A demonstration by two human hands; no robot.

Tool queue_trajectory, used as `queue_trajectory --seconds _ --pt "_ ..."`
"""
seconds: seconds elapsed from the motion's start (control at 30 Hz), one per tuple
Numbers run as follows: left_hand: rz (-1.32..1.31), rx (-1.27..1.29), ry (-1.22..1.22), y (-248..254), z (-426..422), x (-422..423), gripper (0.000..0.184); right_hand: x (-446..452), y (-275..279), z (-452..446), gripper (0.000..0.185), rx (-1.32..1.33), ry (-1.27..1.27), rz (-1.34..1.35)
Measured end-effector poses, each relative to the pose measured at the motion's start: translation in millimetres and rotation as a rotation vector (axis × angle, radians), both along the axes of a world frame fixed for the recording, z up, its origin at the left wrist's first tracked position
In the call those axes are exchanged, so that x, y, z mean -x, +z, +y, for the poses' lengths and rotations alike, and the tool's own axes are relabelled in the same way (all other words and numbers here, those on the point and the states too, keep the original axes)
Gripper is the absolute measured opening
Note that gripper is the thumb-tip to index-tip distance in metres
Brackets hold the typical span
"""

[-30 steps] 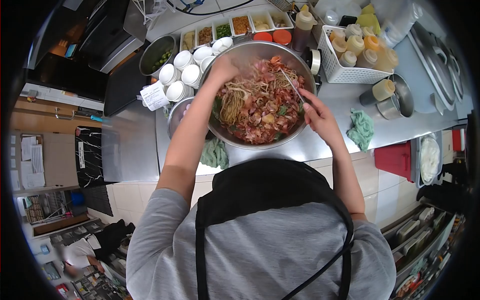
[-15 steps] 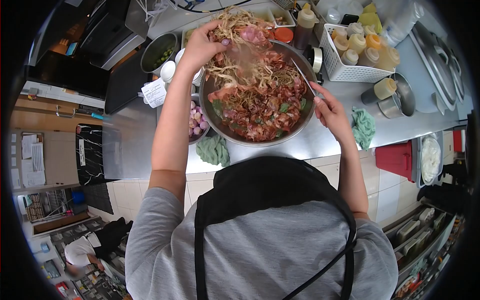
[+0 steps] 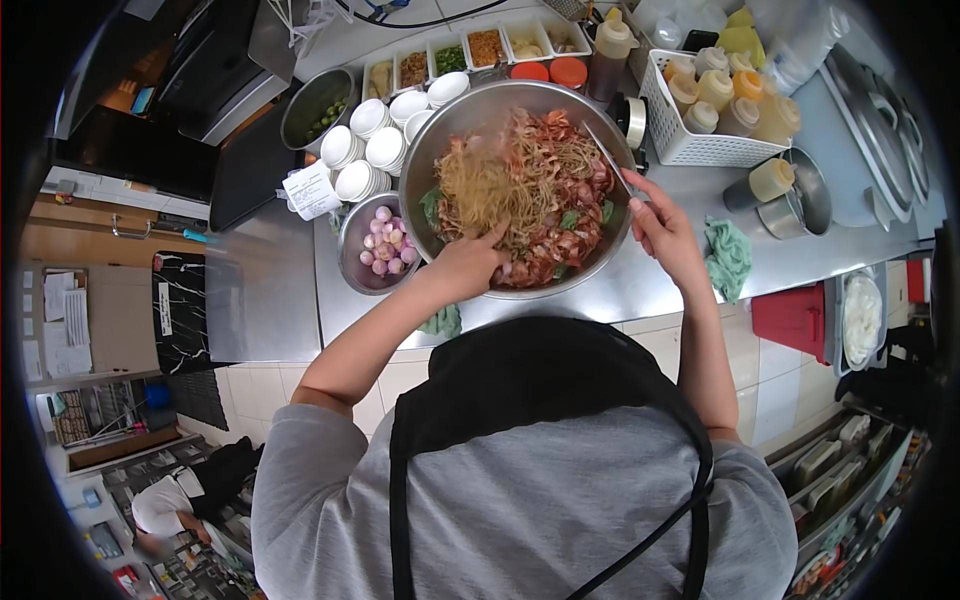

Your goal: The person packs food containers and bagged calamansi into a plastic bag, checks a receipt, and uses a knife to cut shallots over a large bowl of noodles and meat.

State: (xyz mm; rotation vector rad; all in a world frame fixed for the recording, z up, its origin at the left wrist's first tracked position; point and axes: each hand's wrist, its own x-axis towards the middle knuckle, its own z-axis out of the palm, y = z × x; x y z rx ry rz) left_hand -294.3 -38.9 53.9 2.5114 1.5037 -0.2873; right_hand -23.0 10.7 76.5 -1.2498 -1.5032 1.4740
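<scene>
A large steel bowl (image 3: 425,140) stands before me, piled with reddish shallot skins (image 3: 560,200), fibrous roots and a few green leaves. My left hand (image 3: 468,266) reaches over the near rim, its fingers pointing into the skins; one finger is stretched out, and the others are partly hidden. Blurred dry strands (image 3: 482,188) lie just beyond its fingertips. At the right rim my right hand (image 3: 664,230) is closed on a small knife (image 3: 606,155), whose blade points up and left over the bowl. Peeled shallots (image 3: 385,238) fill a smaller metal bowl (image 3: 352,262) on the left.
Stacked white cups (image 3: 370,117), condiment tubs (image 3: 450,60) and red lids (image 3: 567,72) line the back. Squeeze bottles fill a white basket (image 3: 705,148) at right. Green cloths (image 3: 728,258) lie by the counter edge. Another person (image 3: 165,505) is far off at lower left.
My left hand has come down from above the bowl's far left to its near side, and the raised bunch of skins and roots is back in the bowl. The right hand stays put with the knife.
</scene>
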Motion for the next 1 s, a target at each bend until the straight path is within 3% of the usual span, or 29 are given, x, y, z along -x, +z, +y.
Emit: queue_trajectory --seconds 0.07,0.13,0.17,0.23,0.3,0.33,0.4,0.43,0.5,0.6,0.7,0.8,0.83,1.0 --pt "-0.227 0.427 0.013 27 6 8 0.034 0 -1 1 0.034 0.003 0.008 0.009" --pt "-0.442 0.481 0.003 53 25 16 0.021 3 1 2 0.034 0.002 0.022 0.017" --pt "-0.510 0.460 0.019 65 38 18 0.015 5 3 3 0.034 0.002 0.031 0.025" --pt "-0.606 0.005 0.205 48 73 21 0.009 9 5 2 0.034 -0.001 0.041 0.031" --pt "-0.476 -0.431 0.301 22 104 10 0.012 14 4 1 0.034 -0.027 0.033 0.022" --pt "-0.478 -0.435 0.299 16 110 1 0.012 15 3 1 0.034 -0.032 0.032 0.022" --pt "-0.307 -0.195 0.427 5 120 -12 0.022 15 3 1 0.034 -0.018 0.042 0.018" --pt "-0.308 -0.197 0.420 -4 125 -12 0.022 14 4 0 0.034 -0.021 0.036 0.018" --pt "-0.034 -0.080 0.314 -19 132 -13 0.024 11 5 -2 0.035 -0.009 0.042 0.026" --pt "0.000 0.028 0.291 -9 132 -10 0.028 9 4 -4 0.035 0.005 0.034 0.047" --pt "-0.028 -0.144 0.232 -12 116 -7 0.036 12 4 -4 0.034 0.007 0.025 0.054" --pt "0.064 -0.002 0.240 -33 115 -8 0.042 21 2 0 0.033 0.006 0.069 0.050" --pt "0.020 -0.120 0.248 -34 111 -8 0.040 26 4 0 0.033 0.000 0.073 0.049" --pt "-0.350 -0.149 0.338 51 102 -12 0.042 32 16 -1 0.033 -0.016 0.068 0.123"
